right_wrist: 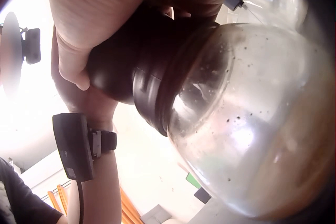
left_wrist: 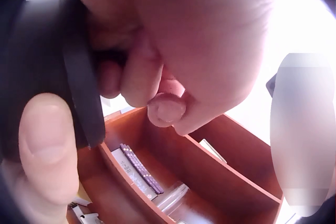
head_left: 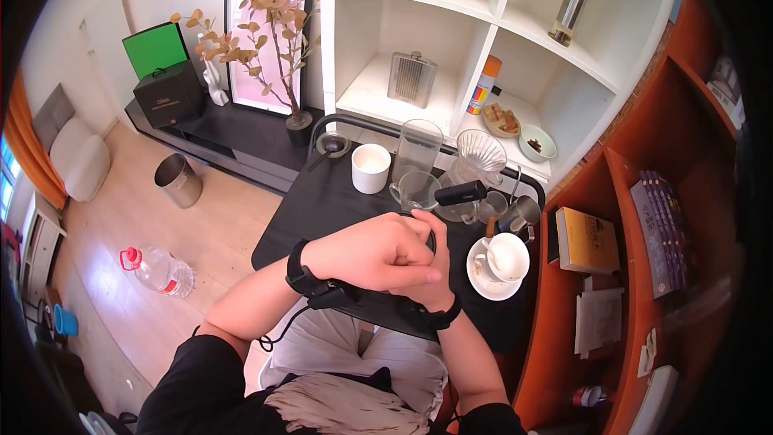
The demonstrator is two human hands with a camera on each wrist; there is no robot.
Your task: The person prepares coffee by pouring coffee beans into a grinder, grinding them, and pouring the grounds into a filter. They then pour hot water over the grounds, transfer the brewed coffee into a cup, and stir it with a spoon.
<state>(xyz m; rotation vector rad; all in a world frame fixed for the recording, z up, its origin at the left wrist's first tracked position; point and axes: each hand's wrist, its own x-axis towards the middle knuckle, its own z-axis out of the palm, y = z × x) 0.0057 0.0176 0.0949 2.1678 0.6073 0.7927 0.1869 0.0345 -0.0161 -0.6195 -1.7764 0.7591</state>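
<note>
Black surface (head_left: 310, 208) carries a white mug (head_left: 369, 177), a ribbed glass cone (head_left: 481, 158), a glass pitcher (head_left: 419, 192) and a cup (head_left: 510, 261) on its saucer (head_left: 493, 289). Dark-topped glass jar (right_wrist: 257, 124): in both hands, near the body. Right hand (head_left: 435, 283) grips the dark top; left hand (head_left: 366, 254) has its fingers curled against that top, exact hold partly hidden. Progress: top and jar joined; dark specks and a brownish patch show at the glass. Jar not set down. Amount done or remaining cannot be read.
</note>
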